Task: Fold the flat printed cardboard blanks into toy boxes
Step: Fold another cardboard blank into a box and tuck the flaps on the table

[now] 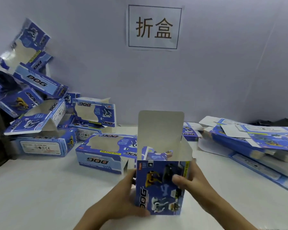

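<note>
I hold a blue printed toy box (pixel 158 188) upright in front of me, its top open and the grey lid flap (pixel 160 128) standing straight up. My left hand (pixel 123 198) grips the box's left side and lower corner. My right hand (pixel 189 178) grips the right side, thumb pressed on the front face. A stack of flat printed blanks (pixel 256 141) lies on the table at the right. A pile of folded boxes (pixel 40 113) leans against the wall at the left.
One folded box (pixel 105 151) lies on its side just behind and left of my hands. A paper sign (pixel 154 27) with two characters hangs on the grey wall. The white table (pixel 40 188) spreads out in front, with a dark edge at the far left.
</note>
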